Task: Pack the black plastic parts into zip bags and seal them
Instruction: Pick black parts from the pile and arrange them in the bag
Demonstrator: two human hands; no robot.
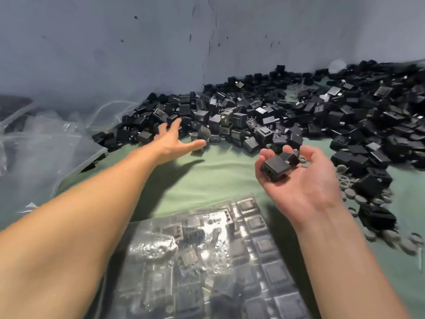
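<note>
A big heap of black plastic parts (287, 111) lies along the wall on a green cloth (207, 178). My left hand (174, 141) stretches out flat with straight fingers at the near edge of the heap, and holds nothing. My right hand (296, 178) is palm up with its fingers curled round two black parts (276, 168). A clear zip bag (207, 261) filled with black parts lies in front of me between my forearms.
Empty clear bags (46, 146) are piled at the left by the wall. Small grey round pieces (358, 196) are scattered at the right beside the heap. A grey wall (138, 54) rises right behind the parts.
</note>
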